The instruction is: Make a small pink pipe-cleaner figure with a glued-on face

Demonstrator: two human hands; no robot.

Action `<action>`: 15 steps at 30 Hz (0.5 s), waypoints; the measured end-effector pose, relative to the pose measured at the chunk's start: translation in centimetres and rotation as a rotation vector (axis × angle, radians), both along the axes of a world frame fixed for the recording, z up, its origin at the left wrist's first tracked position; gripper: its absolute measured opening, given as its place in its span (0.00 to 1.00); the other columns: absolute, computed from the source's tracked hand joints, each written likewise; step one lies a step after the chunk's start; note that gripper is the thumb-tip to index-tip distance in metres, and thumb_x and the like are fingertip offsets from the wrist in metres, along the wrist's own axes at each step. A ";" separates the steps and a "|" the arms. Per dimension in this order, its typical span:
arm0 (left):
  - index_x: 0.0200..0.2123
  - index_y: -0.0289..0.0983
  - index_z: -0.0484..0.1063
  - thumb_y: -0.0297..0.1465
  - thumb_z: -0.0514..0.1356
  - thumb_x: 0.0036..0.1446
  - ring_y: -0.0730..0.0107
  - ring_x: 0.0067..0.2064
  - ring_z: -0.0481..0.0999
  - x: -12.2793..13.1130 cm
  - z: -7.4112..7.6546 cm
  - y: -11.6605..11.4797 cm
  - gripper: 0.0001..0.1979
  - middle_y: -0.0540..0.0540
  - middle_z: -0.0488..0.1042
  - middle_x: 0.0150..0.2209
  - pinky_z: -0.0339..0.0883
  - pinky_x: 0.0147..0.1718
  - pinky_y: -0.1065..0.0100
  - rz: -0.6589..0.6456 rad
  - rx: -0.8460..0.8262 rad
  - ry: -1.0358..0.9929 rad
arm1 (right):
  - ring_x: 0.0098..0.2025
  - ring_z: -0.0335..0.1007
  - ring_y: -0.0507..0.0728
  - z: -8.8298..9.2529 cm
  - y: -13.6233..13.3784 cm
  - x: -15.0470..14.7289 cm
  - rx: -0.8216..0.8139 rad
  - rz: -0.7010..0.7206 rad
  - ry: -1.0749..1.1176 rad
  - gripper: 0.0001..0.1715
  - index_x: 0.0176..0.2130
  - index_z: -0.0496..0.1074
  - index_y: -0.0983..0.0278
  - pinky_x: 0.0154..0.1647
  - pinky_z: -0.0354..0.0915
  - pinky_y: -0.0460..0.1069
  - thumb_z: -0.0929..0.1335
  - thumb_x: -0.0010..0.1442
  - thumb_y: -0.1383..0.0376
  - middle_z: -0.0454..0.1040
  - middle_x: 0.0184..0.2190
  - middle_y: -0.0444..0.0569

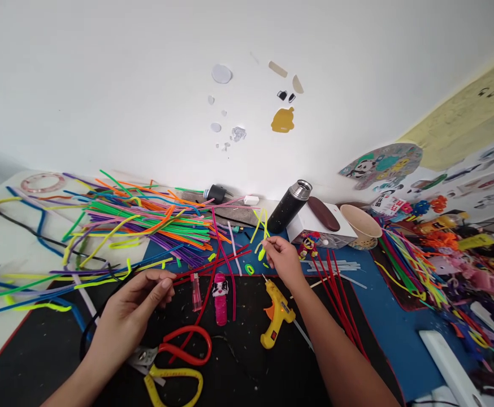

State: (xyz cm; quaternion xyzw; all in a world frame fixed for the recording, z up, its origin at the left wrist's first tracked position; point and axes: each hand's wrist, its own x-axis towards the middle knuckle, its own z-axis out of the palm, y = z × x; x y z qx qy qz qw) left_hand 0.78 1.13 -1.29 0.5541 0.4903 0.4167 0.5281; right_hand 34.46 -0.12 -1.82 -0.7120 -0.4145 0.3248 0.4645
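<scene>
My right hand point(284, 262) pinches a neon-yellow pipe cleaner point(262, 254), bent into a loop, above the far edge of the black mat. To the left, my left hand point(139, 305) is closed, thumb against fingers. Red pipe cleaners point(213, 263) run close by its fingertips; whether it grips one is unclear. Between the hands lie a clear pink lighter point(196, 293) and a pink tube with a panda-like face point(220, 299). A yellow hot glue gun point(277, 314) rests beside my right forearm. Red-and-yellow-handled pliers point(174, 362) lie by my left wrist.
A heap of coloured pipe cleaners point(145, 226) spreads at the back left. A black thermos point(290, 206) stands before a white box point(336, 233), with a beige bowl point(361, 221) alongside. Glue sticks point(340, 265) and more red pipe cleaners point(344, 316) lie right. A white wall closes off the back.
</scene>
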 end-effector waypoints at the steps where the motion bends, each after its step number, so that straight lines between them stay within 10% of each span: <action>1: 0.35 0.39 0.78 0.52 0.68 0.57 0.67 0.28 0.75 0.0 0.0 0.0 0.21 0.49 0.77 0.27 0.73 0.28 0.70 -0.001 0.001 -0.004 | 0.17 0.58 0.51 0.0 0.0 0.1 0.010 -0.009 0.020 0.25 0.35 0.75 0.62 0.18 0.55 0.47 0.73 0.57 0.43 0.67 0.18 0.39; 15: 0.36 0.39 0.79 0.52 0.68 0.56 0.66 0.29 0.75 0.2 0.0 0.0 0.21 0.48 0.77 0.27 0.72 0.27 0.70 -0.031 -0.001 -0.029 | 0.16 0.60 0.50 0.1 -2.4 0.3 0.041 -0.089 0.126 0.27 0.34 0.73 0.61 0.16 0.55 0.46 0.75 0.55 0.42 0.68 0.19 0.39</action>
